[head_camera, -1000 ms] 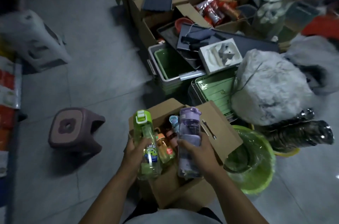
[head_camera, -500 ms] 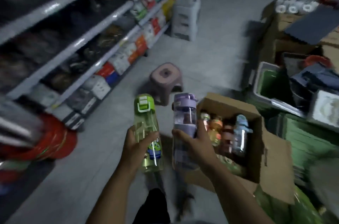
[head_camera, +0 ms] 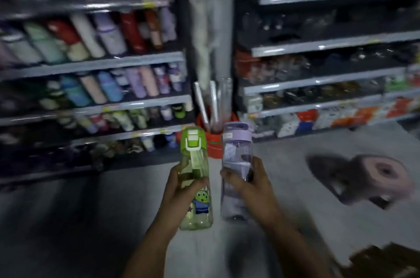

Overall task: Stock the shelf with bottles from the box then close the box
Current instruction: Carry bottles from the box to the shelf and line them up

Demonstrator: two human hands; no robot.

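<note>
A person stands facing store shelving with a bottle upright in each hand. The left hand holds a clear green bottle with a flip lid and a cartoon alien print, its fingers curled round the middle of the barrel. The right hand holds a clear purple bottle, thumb across the front and the other fingers wrapped behind. The two bottles are side by side, just apart, above the grey floor. Both look like hard, smooth, see-through plastic and seem empty, so they should be light and stiff but a little slippery. The mid-barrel grip below the lid suits them better than the latch or strap. Beyond and left of the fingers, the shelf carries rows of coloured bottles packed close, so a free gap may be hard to find. Straight beyond the fingers, at the foot of the post between two shelf units, a red bucket with white rods stands in the way of a low reach. Right of the right-hand fingers a pinkish stool sits on the floor, well apart. Below and right of them, a blurred brown shape is probably the box.
</note>
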